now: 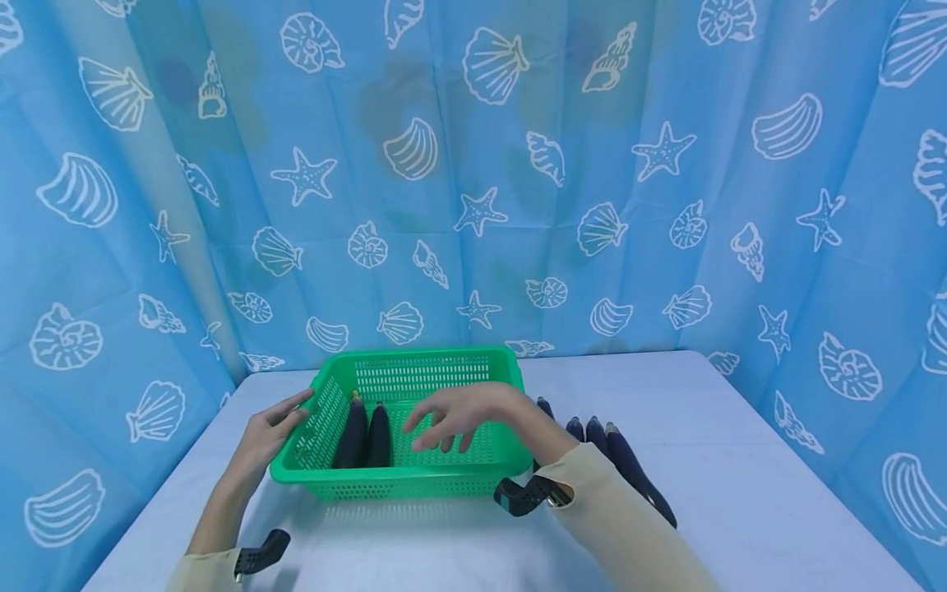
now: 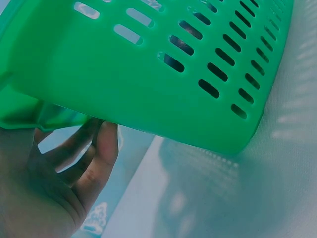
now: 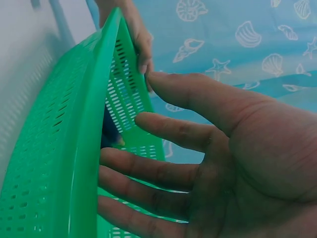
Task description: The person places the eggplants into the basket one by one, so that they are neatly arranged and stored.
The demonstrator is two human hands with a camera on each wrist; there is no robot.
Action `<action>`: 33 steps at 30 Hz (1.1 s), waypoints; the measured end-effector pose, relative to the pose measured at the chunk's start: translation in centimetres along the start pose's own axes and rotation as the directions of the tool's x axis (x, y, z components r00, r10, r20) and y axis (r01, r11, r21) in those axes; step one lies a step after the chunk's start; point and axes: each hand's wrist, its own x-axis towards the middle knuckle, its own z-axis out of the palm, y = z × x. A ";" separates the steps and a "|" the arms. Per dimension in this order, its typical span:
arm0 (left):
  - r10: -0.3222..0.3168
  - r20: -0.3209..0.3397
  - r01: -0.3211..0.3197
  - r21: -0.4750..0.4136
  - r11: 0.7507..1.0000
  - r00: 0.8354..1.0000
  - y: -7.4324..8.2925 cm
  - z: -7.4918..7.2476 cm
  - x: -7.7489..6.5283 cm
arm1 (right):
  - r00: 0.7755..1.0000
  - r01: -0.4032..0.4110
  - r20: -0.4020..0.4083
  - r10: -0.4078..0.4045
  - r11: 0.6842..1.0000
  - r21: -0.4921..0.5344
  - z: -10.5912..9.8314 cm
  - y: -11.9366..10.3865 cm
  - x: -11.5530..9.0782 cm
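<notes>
A green plastic basket (image 1: 414,475) with slotted walls stands on the table. My left hand (image 1: 268,436) grips its left rim; in the left wrist view the fingers (image 2: 101,158) lie against the basket's edge. Inside, along the left side, two dark eggplants (image 1: 353,436) lie side by side. Over the basket's right half hovers my right hand (image 1: 462,413), holding nothing. The right wrist view shows its fingers (image 3: 171,89) spread and slightly bent. Right of the basket lie several more eggplants (image 1: 636,473), partly hidden behind my right forearm.
A white-covered table (image 1: 740,444) carries everything. Behind it and along both sides hangs a blue curtain (image 1: 473,271) printed with white shells and starfish. Each wrist wears a black camera mount (image 1: 261,555).
</notes>
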 end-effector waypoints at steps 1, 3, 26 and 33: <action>0.000 0.000 0.000 -0.001 1.000 1.000 0.0 0.0 0.0 | 1.000 0.005 0.003 -0.005 1.000 -0.010 0.0 0.0 -0.2; 0.000 -0.001 0.000 -0.002 1.000 1.000 0.1 0.0 0.0 | 1.000 0.017 0.011 -0.016 0.999 -0.035 -0.1 -0.2 -0.6; -0.003 0.003 0.003 -0.006 1.000 1.000 0.1 0.0 -0.1 | 0.992 0.126 -0.029 -0.124 0.989 0.083 -1.2 2.8 -6.6; 0.005 0.006 -0.005 -0.014 1.000 1.000 0.1 0.0 -0.2 | 0.989 0.145 -0.024 -0.143 0.985 0.096 -1.1 4.2 -7.6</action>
